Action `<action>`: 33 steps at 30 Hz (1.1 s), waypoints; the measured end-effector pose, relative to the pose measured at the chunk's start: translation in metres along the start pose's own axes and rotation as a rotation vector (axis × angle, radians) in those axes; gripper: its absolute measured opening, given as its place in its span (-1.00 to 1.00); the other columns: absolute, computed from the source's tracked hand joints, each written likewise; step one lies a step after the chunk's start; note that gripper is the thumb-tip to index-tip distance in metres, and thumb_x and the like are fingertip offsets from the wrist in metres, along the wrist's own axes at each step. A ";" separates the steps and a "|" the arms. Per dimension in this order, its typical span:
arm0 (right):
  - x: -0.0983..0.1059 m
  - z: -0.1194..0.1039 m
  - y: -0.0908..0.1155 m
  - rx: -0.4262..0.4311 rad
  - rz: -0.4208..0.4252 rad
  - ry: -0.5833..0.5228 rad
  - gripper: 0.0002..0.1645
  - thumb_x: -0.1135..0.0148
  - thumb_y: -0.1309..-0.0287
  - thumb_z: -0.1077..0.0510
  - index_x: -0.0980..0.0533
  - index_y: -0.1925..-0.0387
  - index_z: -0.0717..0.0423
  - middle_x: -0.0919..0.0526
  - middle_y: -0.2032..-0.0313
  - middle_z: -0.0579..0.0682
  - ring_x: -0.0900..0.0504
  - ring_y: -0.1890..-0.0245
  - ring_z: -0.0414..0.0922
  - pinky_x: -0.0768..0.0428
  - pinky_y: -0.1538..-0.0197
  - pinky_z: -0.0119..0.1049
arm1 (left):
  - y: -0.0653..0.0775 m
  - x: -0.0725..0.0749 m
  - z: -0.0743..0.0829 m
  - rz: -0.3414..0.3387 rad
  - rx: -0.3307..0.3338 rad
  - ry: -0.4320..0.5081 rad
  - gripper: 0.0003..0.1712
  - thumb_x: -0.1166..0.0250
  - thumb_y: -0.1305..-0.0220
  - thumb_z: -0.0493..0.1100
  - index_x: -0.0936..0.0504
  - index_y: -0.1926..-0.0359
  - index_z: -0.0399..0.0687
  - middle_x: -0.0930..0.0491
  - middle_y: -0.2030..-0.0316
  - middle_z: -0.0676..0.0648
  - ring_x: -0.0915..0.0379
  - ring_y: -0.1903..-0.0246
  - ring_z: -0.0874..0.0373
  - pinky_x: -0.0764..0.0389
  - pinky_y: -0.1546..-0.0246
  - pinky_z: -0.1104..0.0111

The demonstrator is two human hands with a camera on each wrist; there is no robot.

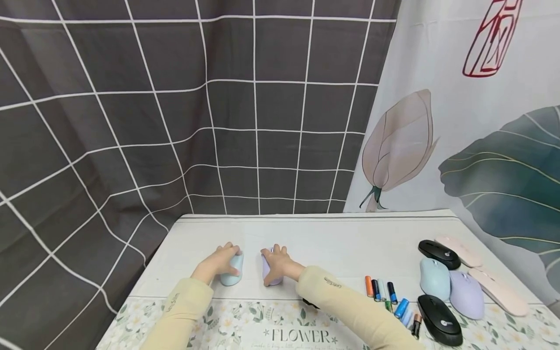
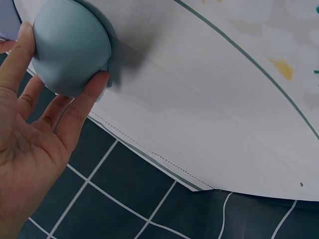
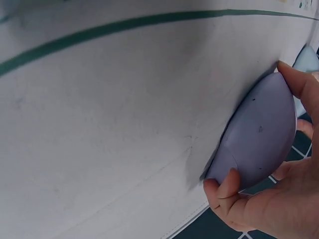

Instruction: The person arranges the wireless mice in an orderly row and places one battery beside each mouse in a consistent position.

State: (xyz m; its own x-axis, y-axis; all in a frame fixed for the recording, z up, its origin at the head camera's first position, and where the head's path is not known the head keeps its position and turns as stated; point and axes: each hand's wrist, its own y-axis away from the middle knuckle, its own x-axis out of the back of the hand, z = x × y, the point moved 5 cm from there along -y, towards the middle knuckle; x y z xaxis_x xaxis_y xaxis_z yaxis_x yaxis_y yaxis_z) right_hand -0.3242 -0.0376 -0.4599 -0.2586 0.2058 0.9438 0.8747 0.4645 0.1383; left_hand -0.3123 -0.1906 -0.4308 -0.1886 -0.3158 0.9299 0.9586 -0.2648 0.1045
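In the head view my left hand [image 1: 220, 262] grips a light blue computer mouse [image 1: 236, 272] on the white table mat. The left wrist view shows that mouse [image 2: 72, 47] between thumb and fingers. To its right, my right hand [image 1: 280, 265] holds a lavender mouse [image 1: 265, 267]. In the right wrist view, thumb and fingers hold the lavender mouse [image 3: 261, 129] by its sides, on or just above the mat. The two mice stand side by side with a narrow gap between them.
To the right lie another light blue mouse [image 1: 435, 278], another lavender mouse [image 1: 466, 294] and two black mice [image 1: 439, 321]. Pale pink flat rounded pieces [image 1: 498, 291] lie beside them. Several markers [image 1: 376, 288] are near my right forearm. Dark grid cloth [image 1: 280, 107] hangs behind the table.
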 end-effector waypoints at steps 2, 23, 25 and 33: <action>0.000 0.000 0.000 -0.002 -0.001 -0.006 0.08 -0.58 0.35 -0.01 -0.28 -0.28 0.09 -0.33 -0.13 0.27 -0.32 0.00 0.08 -0.52 -0.06 -0.06 | 0.000 -0.001 -0.001 -0.001 0.003 0.001 -0.35 -0.46 0.16 -0.17 -0.51 -0.04 -0.24 -0.47 0.01 -0.29 -0.38 -0.02 -0.36 -0.46 -0.03 -0.17; 0.018 0.008 0.016 -0.005 -0.122 -0.170 -0.02 -0.35 0.00 -0.11 -0.13 -0.38 0.10 0.03 -0.38 0.44 -0.07 -0.35 0.39 -0.35 -0.19 0.29 | -0.004 -0.003 0.002 -0.055 0.023 -0.032 -0.33 -0.45 0.11 -0.17 -0.47 -0.08 -0.28 -0.41 -0.04 -0.34 -0.32 -0.06 -0.34 -0.45 -0.05 -0.16; 0.025 0.008 0.022 0.008 -0.131 -0.167 -0.03 -0.35 -0.02 -0.09 -0.13 -0.38 0.10 0.02 -0.38 0.43 -0.07 -0.35 0.39 -0.32 -0.20 0.30 | -0.005 -0.003 0.001 -0.055 0.016 -0.030 -0.32 -0.44 0.10 -0.15 -0.47 -0.09 -0.28 -0.42 -0.05 -0.32 -0.32 -0.06 -0.32 -0.45 -0.06 -0.16; 0.053 0.012 0.057 0.121 -0.134 -0.171 -0.04 -0.30 -0.08 -0.06 -0.07 -0.39 0.16 -0.06 -0.37 0.40 -0.14 -0.34 0.35 -0.29 -0.25 0.26 | -0.001 -0.002 -0.004 -0.003 0.007 0.039 -0.31 -0.46 0.11 -0.16 -0.49 -0.11 -0.27 -0.42 -0.13 -0.31 -0.31 -0.09 -0.30 -0.43 -0.08 -0.16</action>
State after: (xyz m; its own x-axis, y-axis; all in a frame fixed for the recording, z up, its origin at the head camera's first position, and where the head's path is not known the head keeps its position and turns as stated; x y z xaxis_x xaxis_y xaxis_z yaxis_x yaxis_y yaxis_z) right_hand -0.2931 0.0097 -0.4052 -0.4438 0.2735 0.8534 0.7751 0.5950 0.2124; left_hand -0.3133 -0.1937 -0.4347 -0.1992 -0.3507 0.9151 0.9595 -0.2595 0.1094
